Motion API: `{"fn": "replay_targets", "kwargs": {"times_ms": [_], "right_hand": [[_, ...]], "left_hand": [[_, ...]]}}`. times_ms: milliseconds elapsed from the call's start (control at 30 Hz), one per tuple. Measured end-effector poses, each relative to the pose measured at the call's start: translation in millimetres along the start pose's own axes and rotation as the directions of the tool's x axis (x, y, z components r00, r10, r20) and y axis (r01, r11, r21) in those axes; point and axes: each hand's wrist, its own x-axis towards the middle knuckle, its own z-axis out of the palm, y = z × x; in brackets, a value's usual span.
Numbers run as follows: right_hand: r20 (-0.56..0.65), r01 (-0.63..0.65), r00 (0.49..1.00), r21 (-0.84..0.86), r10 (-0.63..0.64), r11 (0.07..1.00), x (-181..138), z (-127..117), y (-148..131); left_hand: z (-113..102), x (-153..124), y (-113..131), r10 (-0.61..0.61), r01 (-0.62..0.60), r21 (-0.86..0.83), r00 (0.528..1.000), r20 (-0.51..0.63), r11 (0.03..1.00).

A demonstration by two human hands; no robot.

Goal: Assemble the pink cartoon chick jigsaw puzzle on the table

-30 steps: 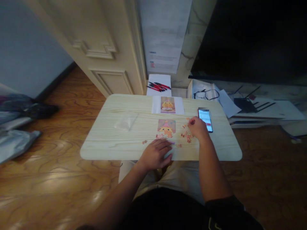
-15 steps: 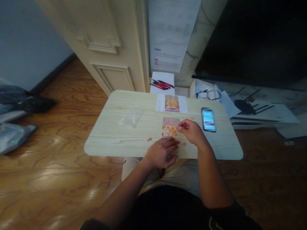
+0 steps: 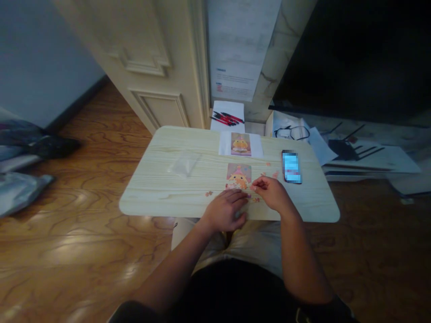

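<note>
A partly assembled jigsaw puzzle lies on the small table, showing an orange cartoon figure with a pink pointed hat. Across its lower edge rests my left hand, palm down with the fingers stretched out; it covers part of the bottom. My right hand is at the puzzle's lower right, thumb and forefinger pinched on a small puzzle piece that is mostly hidden. Loose puzzle pieces lie to the left, and several more lie to the right. Behind is a printed reference picture on white paper.
A clear plastic bag lies on the table's left half. Towards the right edge is a phone with a lit screen. Beyond the table stand pens on paper, glasses and a black router.
My right hand has moved slightly right and down from the puzzle's right side, uncovering loose pieces near the phone. My left hand stays almost in place at the lower edge.
</note>
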Motion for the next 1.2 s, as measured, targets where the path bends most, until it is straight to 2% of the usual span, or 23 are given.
{"fn": "replay_targets", "kwargs": {"times_ms": [333, 500, 633, 733, 800, 900, 967, 1033, 1200], "right_hand": [[-0.044, 0.013, 0.999, -0.035, -0.015, 0.999, -7, -5, -2], [-0.068, 0.015, 0.997, -0.095, -0.021, 0.995, -10, -8, 2], [-0.042, 0.009, 0.999, -0.141, -0.015, 0.99, -12, -8, 6], [-0.027, 0.008, 1.0, -0.184, -0.013, 0.983, -14, -10, 7], [-0.024, 0.01, 1.0, -0.231, -0.016, 0.973, -14, -10, 8], [-0.036, 0.019, 0.999, -0.287, -0.03, 0.958, -13, -11, 8], [-0.056, 0.03, 0.997, -0.288, -0.048, 0.957, -14, -11, 7], [-0.063, 0.051, 0.996, -0.266, -0.07, 0.963, -16, -10, 5], [-0.051, 0.119, 0.99, -0.219, -0.133, 0.968, -25, -5, -1]], "left_hand": [[-3, 0, 3, 0.028, -0.028, -0.013, 0.998, -0.048, 1.0], [-3, -8, 2, 0.014, -0.023, -0.068, 0.99, -0.139, 0.997], [-5, -18, -4, -0.002, -0.02, -0.118, 0.984, -0.178, 0.993], [-14, -20, -11, -0.069, 0.042, -0.132, 0.977, -0.203, 0.99], [-20, -19, -17, -0.173, 0.14, -0.143, 0.953, -0.25, 0.98], [-23, -17, -24, -0.358, 0.319, -0.167, 0.872, -0.335, 0.933], [-21, -16, -26, -0.426, 0.384, -0.185, 0.831, -0.357, 0.905], [-19, -15, -26, -0.434, 0.391, -0.188, 0.832, -0.347, 0.901], [-15, -14, -27, -0.385, 0.368, -0.116, 0.87, -0.307, 0.923]]}}
